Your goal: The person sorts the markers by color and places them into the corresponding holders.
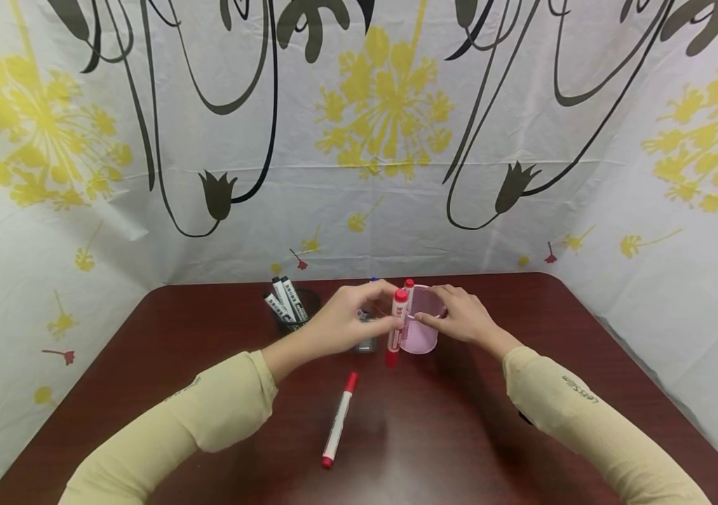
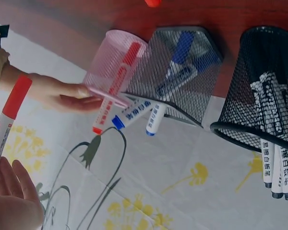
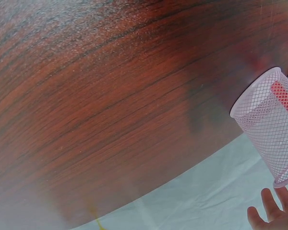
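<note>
My left hand [image 1: 348, 319] pinches a red-capped whiteboard marker [image 1: 395, 328] between thumb and fingers. That marker stands nearly upright, in front of the pink mesh pen cup [image 1: 422, 341] in the head view. At the cup's right side, my right hand [image 1: 465, 317] grips the rim with its thumb and fingers. Another red marker [image 2: 116, 84] leans inside the cup, one end above the rim. A third red marker [image 1: 339, 421] lies on the table nearer to me. In the right wrist view, the fingertips [image 3: 269, 199] are at the cup's rim.
Left of the pink cup stands a grey mesh holder [image 2: 149, 64] with several blue markers. Beyond it is a black mesh cup [image 2: 233, 103] holding several black markers. All stand on a dark red wooden table [image 1: 207, 421], with a patterned cloth [image 1: 359, 224] hanging behind.
</note>
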Demonstrator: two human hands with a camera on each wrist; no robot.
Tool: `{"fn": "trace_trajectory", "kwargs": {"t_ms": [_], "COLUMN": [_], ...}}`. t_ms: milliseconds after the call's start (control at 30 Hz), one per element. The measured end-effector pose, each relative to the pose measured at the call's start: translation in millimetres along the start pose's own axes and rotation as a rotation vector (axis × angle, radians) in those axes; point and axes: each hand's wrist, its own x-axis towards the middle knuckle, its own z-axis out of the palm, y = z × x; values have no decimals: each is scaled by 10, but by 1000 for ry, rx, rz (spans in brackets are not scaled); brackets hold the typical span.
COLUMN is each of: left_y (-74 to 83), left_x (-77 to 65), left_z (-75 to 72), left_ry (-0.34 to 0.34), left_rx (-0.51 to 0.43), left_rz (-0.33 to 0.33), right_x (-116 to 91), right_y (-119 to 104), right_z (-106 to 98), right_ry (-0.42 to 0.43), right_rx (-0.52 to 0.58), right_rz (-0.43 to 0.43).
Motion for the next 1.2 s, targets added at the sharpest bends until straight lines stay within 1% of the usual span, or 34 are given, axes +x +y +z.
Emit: {"fn": "trace_trajectory", "kwargs": {"t_ms": [167,433,567,800,1033,1200], "left_y": [-26,-106,-147,-222,-323,-374], "left_x": [123,295,356,455,570,644], "left_z": [-55,-99,-109,-115,-118,-114], "left_ry": [9,29,38,61,105,135], "left_rx": [0,-52,-52,-50,-34,-25], "left_rz": [-19,-90,-123,-159,-171,-203], "right_x": [3,13,16,13,5,4], "right_y": [-4,7,8,2,-20,-28], "right_z": [-19,-12,-6,-5,-20,-30], "right_ry": [-32,-9,-10,-5,-14,-16], "right_rx": [-1,-12,-10,-10,-3,-7], "right_rz": [16,-4,-6,-7,-2,3]}}
